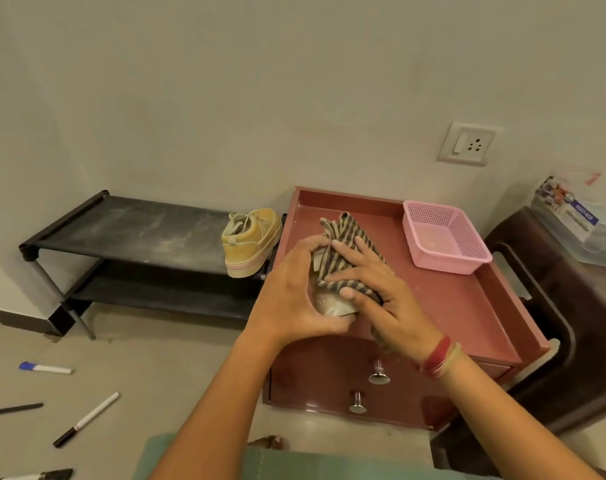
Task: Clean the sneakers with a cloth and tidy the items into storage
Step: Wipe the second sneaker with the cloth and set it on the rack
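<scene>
**A:** Where is the shoe that is being cleaned?

**B:** A pale sneaker (331, 306), mostly hidden, is held over the top of the maroon two-drawer cabinet (450, 306). Whether it rests on that top cannot be told. It is gripped by the left hand (294, 289), with the fingers curled round it. The brown-and-beige striped towelling cloth (343, 233) is pressed onto it by the right hand (374, 289), fingers spread and thumb hooked into a fold. The mustard-yellow suede sneaker (253, 237) is set on the black plastic shoe rack (139, 223), at the end just beside the cabinet.

**A:** What could go wrong from here?

**B:** The hidden sneaker could be pushed out of the left hand if the cloth is rubbed hard. The yellow one could be knocked off its shelf by a careless elbow, being set close to the front edge. The white-barrelled marker pens (87, 419) scattered on the floor could be trodden on.

**A:** Can any writing be read?

**B:** A printed label is seen on the clear plastic box (571, 213) at the right, but its lettering is too blurred. No brand is made out on either shoe or on the pink mesh basket (447, 237).
</scene>
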Motion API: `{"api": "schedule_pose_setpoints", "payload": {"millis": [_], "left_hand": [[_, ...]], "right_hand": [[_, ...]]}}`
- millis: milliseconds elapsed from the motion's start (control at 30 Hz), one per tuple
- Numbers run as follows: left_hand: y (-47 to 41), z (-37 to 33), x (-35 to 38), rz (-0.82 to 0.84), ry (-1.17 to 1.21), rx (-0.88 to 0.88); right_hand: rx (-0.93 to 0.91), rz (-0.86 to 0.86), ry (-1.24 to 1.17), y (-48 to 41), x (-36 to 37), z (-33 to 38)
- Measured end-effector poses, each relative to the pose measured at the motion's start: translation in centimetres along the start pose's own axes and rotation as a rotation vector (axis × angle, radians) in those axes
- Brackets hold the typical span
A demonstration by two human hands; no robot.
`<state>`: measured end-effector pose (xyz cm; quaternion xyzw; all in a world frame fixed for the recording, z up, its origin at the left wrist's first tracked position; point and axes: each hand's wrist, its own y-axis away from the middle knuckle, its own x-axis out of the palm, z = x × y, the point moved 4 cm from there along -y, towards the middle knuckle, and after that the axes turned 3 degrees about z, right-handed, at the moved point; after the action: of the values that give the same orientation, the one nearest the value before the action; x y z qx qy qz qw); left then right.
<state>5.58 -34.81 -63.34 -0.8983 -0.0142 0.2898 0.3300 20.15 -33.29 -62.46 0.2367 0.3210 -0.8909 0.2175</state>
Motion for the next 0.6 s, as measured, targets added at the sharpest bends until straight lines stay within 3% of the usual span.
{"api": "schedule_pose_setpoints", "payload": {"millis": [100, 167, 333, 467, 600], "left_hand": [[-0.5, 0.2, 0.2, -0.038, 0.010, -0.017], [-0.7, 0.1, 0.1, -0.080, 0.017, -0.032], [-0.5, 0.8, -0.5, -0.109, 0.125, -0.072], [-0.6, 1.4, -0.7, -0.123, 0.184, -0.124], [-0.8, 1.7, -0.5, -0.114, 0.189, -0.126]], "right_hand": [[0.098, -0.139, -0.245, -0.3, -1.8, -1.8], [0.130, -0.195, -0.279, -0.2, -2.0, -2.1], [0.010, 0.011, -0.074, -0.1, -0.2, -0.2], [0.134, -0.128, -0.229, -1.5, -1.0, -0.8], [0.005, 0.031, -0.013, -2.3, -0.3, -0.2]]}}
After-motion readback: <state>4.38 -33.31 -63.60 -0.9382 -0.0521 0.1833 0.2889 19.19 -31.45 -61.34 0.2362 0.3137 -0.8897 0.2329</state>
